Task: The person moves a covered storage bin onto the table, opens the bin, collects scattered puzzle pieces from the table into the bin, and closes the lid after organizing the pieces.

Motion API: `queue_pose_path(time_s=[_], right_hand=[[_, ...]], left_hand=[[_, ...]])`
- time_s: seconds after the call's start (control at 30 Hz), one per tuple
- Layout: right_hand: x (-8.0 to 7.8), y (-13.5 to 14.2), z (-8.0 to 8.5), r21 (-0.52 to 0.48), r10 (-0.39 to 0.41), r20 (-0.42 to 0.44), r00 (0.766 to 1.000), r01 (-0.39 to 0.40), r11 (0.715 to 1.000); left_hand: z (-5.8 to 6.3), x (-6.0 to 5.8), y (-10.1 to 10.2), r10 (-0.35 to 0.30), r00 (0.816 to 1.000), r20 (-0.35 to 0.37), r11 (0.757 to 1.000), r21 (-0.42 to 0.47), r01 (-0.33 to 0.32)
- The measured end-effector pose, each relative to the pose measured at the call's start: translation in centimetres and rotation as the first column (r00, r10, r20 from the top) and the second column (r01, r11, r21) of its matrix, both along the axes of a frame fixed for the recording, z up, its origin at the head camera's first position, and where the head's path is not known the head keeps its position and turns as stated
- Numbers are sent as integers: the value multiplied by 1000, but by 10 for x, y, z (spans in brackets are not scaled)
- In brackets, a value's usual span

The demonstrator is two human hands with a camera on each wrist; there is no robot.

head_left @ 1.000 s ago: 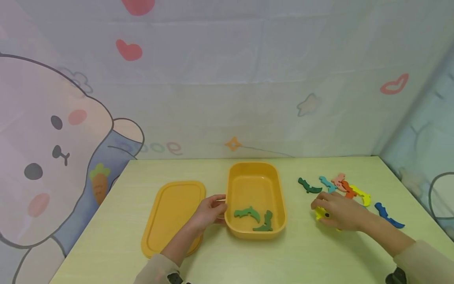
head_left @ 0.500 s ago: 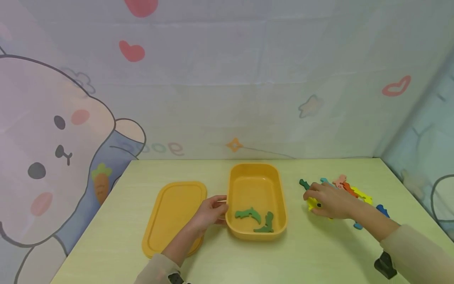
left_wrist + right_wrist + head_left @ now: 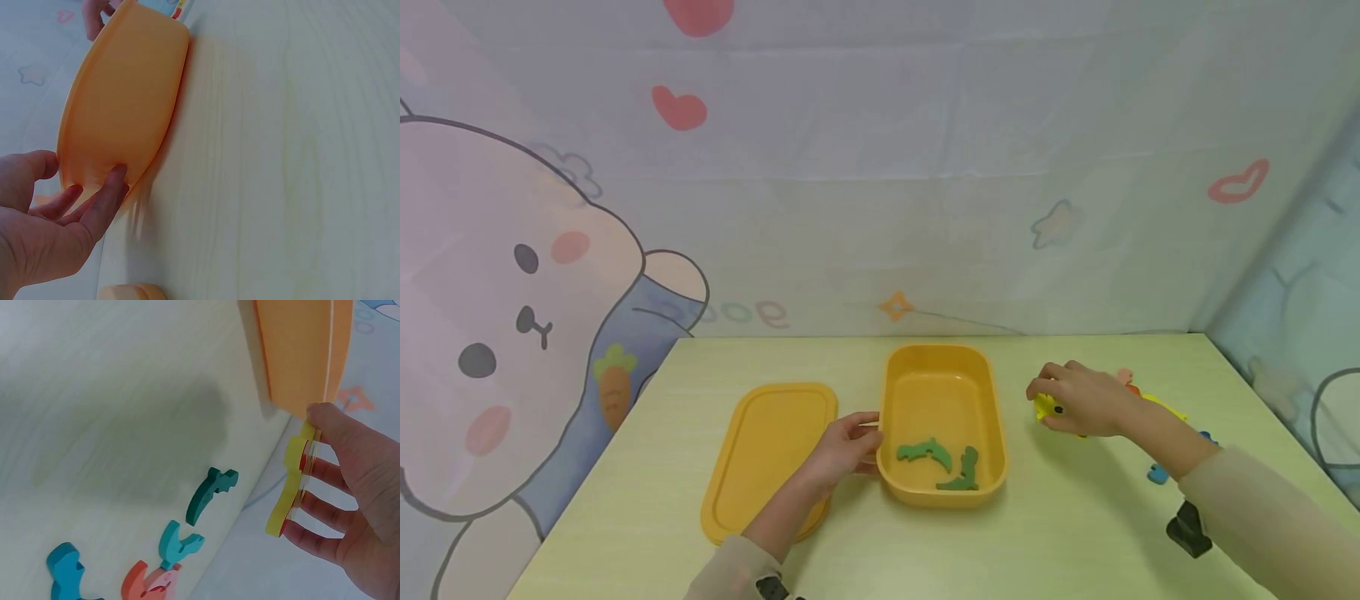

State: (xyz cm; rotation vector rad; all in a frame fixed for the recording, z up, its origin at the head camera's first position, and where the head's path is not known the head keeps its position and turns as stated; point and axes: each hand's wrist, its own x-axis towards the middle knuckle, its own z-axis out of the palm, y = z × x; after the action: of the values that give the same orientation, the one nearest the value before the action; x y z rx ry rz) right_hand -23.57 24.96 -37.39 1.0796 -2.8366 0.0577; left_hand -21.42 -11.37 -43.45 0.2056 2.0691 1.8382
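Observation:
With the thumb and fingers of my right hand [image 3: 1086, 400] I pinch a yellow animal-shaped block [image 3: 1047, 407] above the table. The right wrist view shows this yellow block [image 3: 290, 475] edge-on, with red on its inner side. My left hand [image 3: 844, 448] touches the left outer wall of a yellow-orange box [image 3: 1000, 433]. Its fingertips [image 3: 117, 170] lie against the wall in the left wrist view, its thumb at the rim. In the box lie two green blocks: one curved [image 3: 925, 451] and one upright-shaped [image 3: 964, 471].
Left of the box lies its flat yellow lid [image 3: 760, 450], partly under my left forearm. Loose blocks lie to the right: dark green [image 3: 211, 492], turquoise [image 3: 178, 544], orange-red [image 3: 139, 584] and blue [image 3: 65, 572]. My right arm hides several in the head view. A printed curtain [image 3: 850, 167] hangs behind the table.
My right hand has moved up and left with the yellow block, now covering the dark green and light blue blocks in the head view. My left hand and the box stay put.

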Motion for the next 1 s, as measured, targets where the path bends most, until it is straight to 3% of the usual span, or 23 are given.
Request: queue_pose_path(time_s=[0.33, 1.0], right_hand=[[-10, -19, 14, 30, -7, 33, 999, 6, 1000], [-22, -58, 25, 76, 17, 27, 999, -19, 997]], left_hand=[[-1, -1, 0, 0, 1000, 3, 1000, 4, 0], [1, 2, 2, 12, 1000, 13, 1000, -5, -12]])
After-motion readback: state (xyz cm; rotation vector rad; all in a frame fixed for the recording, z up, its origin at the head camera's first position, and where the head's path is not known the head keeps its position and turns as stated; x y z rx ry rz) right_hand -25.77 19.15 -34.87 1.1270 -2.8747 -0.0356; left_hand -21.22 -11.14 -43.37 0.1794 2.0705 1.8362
